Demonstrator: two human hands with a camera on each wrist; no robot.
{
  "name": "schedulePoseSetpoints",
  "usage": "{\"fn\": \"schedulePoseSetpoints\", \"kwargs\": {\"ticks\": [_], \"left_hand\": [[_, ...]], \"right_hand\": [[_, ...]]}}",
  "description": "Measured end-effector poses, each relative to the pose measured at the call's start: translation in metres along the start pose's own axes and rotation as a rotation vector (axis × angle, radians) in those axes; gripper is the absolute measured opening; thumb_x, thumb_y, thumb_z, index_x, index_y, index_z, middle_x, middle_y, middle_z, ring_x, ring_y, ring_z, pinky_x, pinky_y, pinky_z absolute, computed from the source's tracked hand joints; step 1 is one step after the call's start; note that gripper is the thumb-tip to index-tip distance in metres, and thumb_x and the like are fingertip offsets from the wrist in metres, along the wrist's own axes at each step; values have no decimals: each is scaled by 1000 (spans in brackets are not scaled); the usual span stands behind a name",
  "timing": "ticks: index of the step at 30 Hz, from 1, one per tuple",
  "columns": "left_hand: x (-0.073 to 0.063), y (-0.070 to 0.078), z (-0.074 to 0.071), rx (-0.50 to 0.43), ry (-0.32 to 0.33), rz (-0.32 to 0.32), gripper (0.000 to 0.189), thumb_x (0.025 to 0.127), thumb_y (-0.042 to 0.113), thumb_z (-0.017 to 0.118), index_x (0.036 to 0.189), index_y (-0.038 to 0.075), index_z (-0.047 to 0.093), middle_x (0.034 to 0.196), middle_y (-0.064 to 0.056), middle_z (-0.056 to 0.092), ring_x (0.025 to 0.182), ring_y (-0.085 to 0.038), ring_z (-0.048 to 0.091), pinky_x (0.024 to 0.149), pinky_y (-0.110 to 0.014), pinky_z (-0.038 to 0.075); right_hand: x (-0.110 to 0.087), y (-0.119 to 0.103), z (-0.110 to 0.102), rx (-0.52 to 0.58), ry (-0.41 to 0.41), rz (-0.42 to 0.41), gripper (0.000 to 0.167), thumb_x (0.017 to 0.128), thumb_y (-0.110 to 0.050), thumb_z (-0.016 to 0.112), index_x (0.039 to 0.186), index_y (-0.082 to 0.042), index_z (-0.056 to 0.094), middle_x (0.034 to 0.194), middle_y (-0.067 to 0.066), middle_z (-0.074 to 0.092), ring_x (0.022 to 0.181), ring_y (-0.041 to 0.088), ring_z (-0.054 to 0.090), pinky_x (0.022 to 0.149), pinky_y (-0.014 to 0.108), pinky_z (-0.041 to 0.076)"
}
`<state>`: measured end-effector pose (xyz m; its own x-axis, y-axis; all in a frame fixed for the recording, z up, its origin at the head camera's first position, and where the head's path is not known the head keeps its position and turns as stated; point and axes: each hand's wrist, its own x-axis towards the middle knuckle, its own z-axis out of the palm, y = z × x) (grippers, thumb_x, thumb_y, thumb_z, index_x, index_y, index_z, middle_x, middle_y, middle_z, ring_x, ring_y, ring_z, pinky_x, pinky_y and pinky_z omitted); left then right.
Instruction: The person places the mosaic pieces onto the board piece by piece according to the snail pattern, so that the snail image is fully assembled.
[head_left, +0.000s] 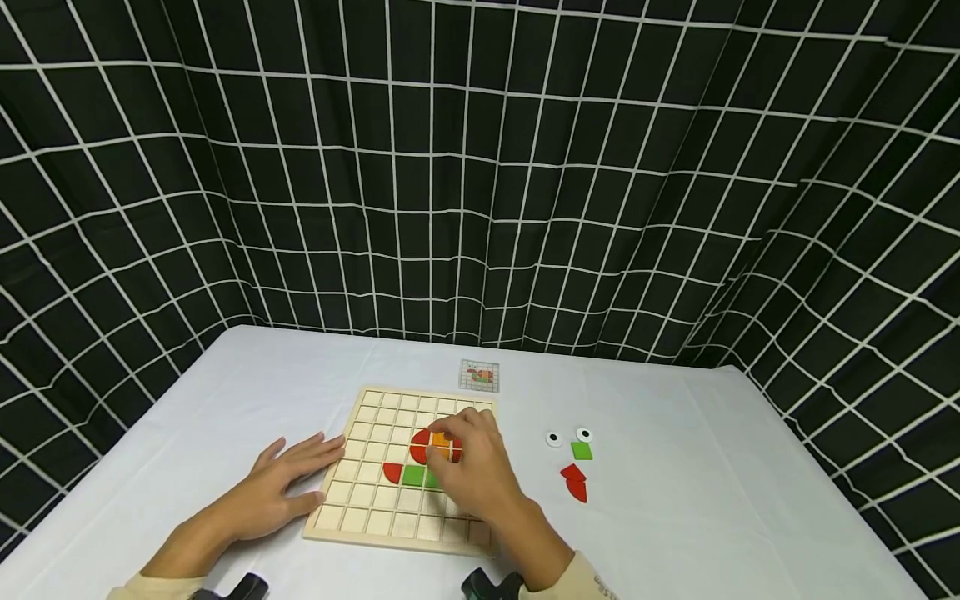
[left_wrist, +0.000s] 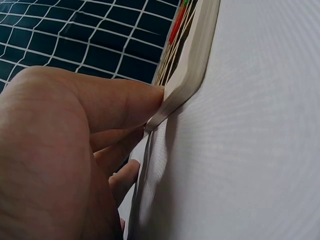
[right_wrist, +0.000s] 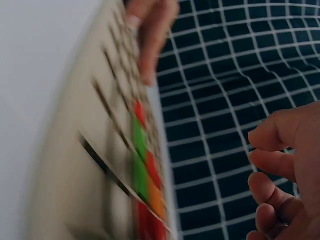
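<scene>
A wooden grid board (head_left: 375,500) lies on the white table (head_left: 712,500). On it sit a red round piece (head_left: 418,446), an orange piece (head_left: 441,442), a red quarter piece (head_left: 392,473) and a green square (head_left: 412,476). My left hand (head_left: 288,482) lies flat on the table, its fingertips against the board's left edge; the left wrist view shows its thumb (left_wrist: 120,102) pressed to the board's rim (left_wrist: 192,65). My right hand (head_left: 468,467) hovers over the orange piece with fingers (right_wrist: 272,162) loosely curled and nothing seen between them. The board (right_wrist: 85,160) is blurred in the right wrist view.
Right of the board lie two round eye pieces (head_left: 553,439) (head_left: 583,434), a loose green square (head_left: 581,451) and two red pieces (head_left: 574,482). A small picture card (head_left: 479,375) sits behind the board. A black grid-patterned curtain (head_left: 480,167) rings the table.
</scene>
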<state>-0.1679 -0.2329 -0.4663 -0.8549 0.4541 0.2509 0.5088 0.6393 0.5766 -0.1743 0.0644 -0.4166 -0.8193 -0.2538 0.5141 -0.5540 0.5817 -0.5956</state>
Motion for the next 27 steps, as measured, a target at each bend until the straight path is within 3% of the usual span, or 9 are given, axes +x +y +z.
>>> {"fn": "schedulePoseSetpoints", "kwargs": {"ticks": [8,16,27], "left_hand": [[0,1,0,3,-15,-10,56,84,18,70,137,9,55,144,-4,47,136,-37,32,106,-63,5],[1,4,1,-8,-28,-30,54,85,18,69,137,9,56,145,-2,46,138,-36,29,106,-62,3],[-1,2,0,10,-6,-3,54,84,18,70,136,7,57,144,-2,48,136,-37,32,105,-63,5]], "right_hand": [[1,17,-47,-22,94,60,22,77,-6,73,98,-12,73,85,-5,57,86,17,50,73,39,42],[-8,51,-94,-88,184,61,28,75,1,76,100,-12,73,86,-5,59,83,14,50,64,35,41],[-27,99,-126,-103,142,165,28,80,0,74,105,-10,71,88,3,59,81,19,45,66,34,39]]}}
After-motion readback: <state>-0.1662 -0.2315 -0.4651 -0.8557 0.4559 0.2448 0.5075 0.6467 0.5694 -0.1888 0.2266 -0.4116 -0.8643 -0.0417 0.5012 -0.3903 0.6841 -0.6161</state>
